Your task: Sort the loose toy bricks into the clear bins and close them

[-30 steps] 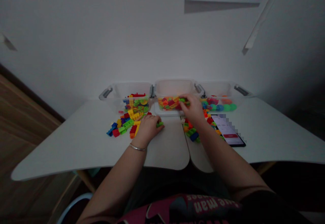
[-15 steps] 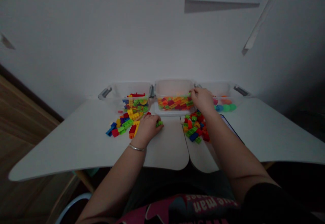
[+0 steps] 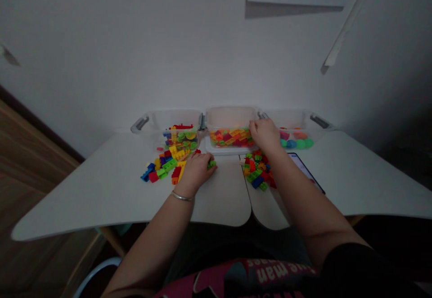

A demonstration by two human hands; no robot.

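Note:
My left hand (image 3: 196, 169) rests on the white table (image 3: 101, 190), fingers curled over a green brick (image 3: 212, 164). Just left of it lies a heap of coloured bricks (image 3: 165, 165). My right hand (image 3: 266, 135) is closed at the right front corner of the middle clear tub (image 3: 229, 117), which holds orange, red and green bricks. What its fingers hold is hidden. A second heap of bricks (image 3: 257, 169) lies below that hand.
A left clear tub (image 3: 158, 122) holds mixed bricks. A right clear tub (image 3: 303, 120) holds round green, blue and red pieces. A phone (image 3: 305, 169) lies partly under my right forearm. The wall stands right behind the tubs.
My right hand moved from over the middle tub's front to its right corner, then drew back a little. My left hand stayed on the green brick.

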